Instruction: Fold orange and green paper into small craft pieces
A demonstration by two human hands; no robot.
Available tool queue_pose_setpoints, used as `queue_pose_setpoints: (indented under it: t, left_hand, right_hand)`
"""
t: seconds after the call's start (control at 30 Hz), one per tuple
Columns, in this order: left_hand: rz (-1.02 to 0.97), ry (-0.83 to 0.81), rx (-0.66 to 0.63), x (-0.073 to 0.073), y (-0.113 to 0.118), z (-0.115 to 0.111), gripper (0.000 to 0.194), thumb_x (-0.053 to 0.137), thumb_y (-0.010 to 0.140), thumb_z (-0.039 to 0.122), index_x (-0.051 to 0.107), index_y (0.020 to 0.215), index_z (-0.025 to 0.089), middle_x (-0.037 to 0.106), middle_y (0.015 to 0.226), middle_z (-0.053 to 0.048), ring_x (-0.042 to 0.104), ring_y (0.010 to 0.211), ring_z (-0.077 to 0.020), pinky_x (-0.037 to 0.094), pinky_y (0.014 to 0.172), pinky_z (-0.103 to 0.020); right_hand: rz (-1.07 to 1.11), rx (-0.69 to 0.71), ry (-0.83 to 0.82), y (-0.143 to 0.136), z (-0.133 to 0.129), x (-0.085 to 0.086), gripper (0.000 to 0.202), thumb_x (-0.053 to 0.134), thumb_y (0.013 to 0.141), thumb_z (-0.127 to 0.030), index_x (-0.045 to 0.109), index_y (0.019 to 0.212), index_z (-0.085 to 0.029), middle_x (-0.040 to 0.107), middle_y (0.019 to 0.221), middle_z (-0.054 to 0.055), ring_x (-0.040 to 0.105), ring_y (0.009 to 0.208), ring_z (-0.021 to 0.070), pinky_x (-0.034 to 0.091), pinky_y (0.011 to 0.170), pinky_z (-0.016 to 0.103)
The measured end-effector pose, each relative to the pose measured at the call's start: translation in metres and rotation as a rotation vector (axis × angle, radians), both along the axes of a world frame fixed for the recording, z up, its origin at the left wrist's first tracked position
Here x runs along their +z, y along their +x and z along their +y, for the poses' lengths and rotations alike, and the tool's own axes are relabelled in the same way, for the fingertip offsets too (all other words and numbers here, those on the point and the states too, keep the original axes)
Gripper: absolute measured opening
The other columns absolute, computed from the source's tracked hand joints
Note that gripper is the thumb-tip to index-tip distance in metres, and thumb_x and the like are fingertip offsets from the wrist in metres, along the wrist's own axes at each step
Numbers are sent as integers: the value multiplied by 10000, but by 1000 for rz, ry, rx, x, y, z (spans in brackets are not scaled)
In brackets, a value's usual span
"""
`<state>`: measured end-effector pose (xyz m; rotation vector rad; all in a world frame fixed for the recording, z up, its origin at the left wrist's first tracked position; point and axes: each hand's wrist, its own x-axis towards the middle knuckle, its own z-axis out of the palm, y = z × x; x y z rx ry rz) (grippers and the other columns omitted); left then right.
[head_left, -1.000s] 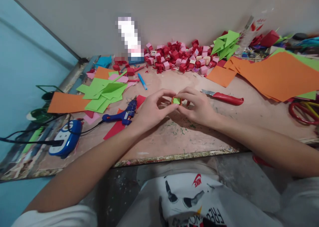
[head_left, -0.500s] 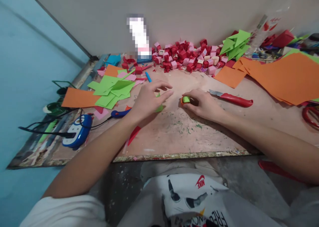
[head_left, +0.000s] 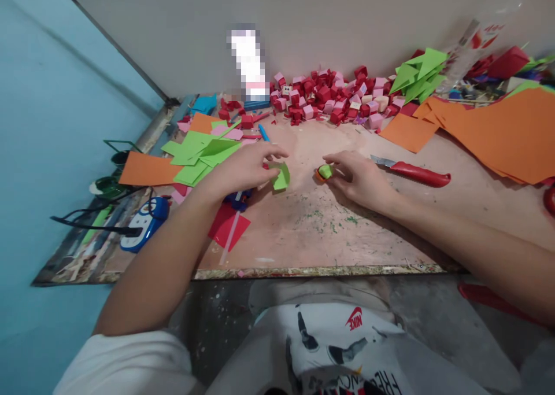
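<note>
My left hand (head_left: 255,166) is over the left-middle of the table, its thumb and fingers at the edge of a small folded green paper piece (head_left: 281,177). A bit of red shows by its fingertips. Opposite it, my right hand (head_left: 358,175) holds a small orange and green paper piece (head_left: 325,172) between thumb and fingers, low over the tabletop. A dark blue tool (head_left: 238,200) lies partly under my left wrist. Below it is a red paper square (head_left: 225,224) with a clear stick across it.
Red and pink paper cubes (head_left: 325,97) line the wall. Green sheets (head_left: 195,152) lie left, orange sheets (head_left: 498,132) right. A red-handled knife (head_left: 420,173) is right of my right hand. A blue and white device (head_left: 145,224) with cables sits left.
My left hand has shifted left and now meets the green piece, uncovering the red square and the blue tool. The piece in my right hand has tilted. The whole view has shifted slightly.
</note>
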<state>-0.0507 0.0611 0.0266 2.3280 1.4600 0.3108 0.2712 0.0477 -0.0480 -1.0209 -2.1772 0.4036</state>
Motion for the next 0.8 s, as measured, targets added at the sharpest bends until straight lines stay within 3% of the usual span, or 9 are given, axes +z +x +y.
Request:
queue_pose_setpoints:
  t: [0.1, 0.2, 0.3, 0.37, 0.43, 0.53, 0.6, 0.7, 0.8]
  left_hand:
    - [87, -1, -61, -3, -7, 5, 701, 718, 874, 338, 737, 1562, 201, 727, 1614, -160, 691, 1478, -387, 541, 1270, -521]
    - [62, 51, -91, -7, -7, 9, 443, 732, 881, 349, 824, 1288, 201, 682, 1648, -179, 655, 1518, -410, 499, 1302, -571]
    - [-81, 73, -59, -6, 0, 6, 162, 692, 913, 310, 802, 970, 205, 820, 1345, -147, 762, 1279, -354, 562, 1184, -533]
    - [-264, 19, 23, -3, 8, 0, 141, 716, 929, 332, 790, 926, 212, 832, 1045, -94, 778, 998, -284, 614, 988, -454]
    - [-523, -71, 98, 0, 21, -11, 195, 810, 914, 403, 782, 929, 210, 791, 910, -60, 734, 814, -224, 598, 794, -367]
    - [-903, -204, 193, -1, 46, -33, 347, 919, 868, 477, 729, 1011, 223, 765, 834, -20, 720, 722, -188, 566, 666, -302]
    - [-1077, -314, 201, -6, 63, -49, 444, 957, 862, 529, 677, 1054, 242, 772, 828, -4, 750, 720, -201, 581, 640, -298]
    - [-1146, -348, 166, -15, 80, -66, 431, 987, 877, 519, 674, 988, 244, 756, 840, 11, 712, 718, -164, 572, 650, -277]
    - [-1063, -278, 104, -22, 83, -71, 318, 944, 928, 482, 743, 957, 238, 786, 921, -20, 725, 822, -184, 594, 732, -300]
  right_hand:
    - [83, -95, 24, 2, 6, -6, 399, 652, 1026, -156, 809, 1391, -194, 838, 1347, 174, 788, 1274, 408, 634, 1117, 643]
    - [179, -80, 17, 2, 6, -6, 425, 651, 990, -148, 801, 1380, -224, 827, 1368, 158, 784, 1285, 388, 643, 1124, 639]
    - [210, -74, 117, 0, -1, 3, 401, 654, 986, -146, 814, 1343, -234, 834, 1328, 151, 767, 1315, 380, 620, 1152, 631]
    - [273, -93, 200, -2, -8, 11, 350, 654, 1002, -145, 828, 1298, -215, 840, 1316, 160, 765, 1306, 372, 591, 1175, 628]
    - [364, -87, 194, -5, -16, 19, 292, 678, 1010, -156, 840, 1242, -228, 851, 1246, 134, 789, 1187, 328, 630, 1079, 565]
    - [565, 32, -160, -10, -26, 29, 214, 814, 1019, -247, 848, 1228, -269, 868, 1123, 59, 794, 894, 228, 659, 809, 409]
    - [683, 153, -448, -14, -33, 33, 321, 962, 932, -337, 853, 1227, -273, 865, 1103, 36, 767, 783, 196, 618, 653, 341]
    - [792, 225, -683, -19, -40, 38, 361, 1054, 846, -391, 875, 1127, -253, 854, 987, 20, 726, 724, 176, 604, 629, 311]
    - [803, 191, -737, -21, -44, 41, 314, 1072, 835, -434, 869, 964, -232, 798, 819, 6, 682, 652, 163, 600, 615, 306]
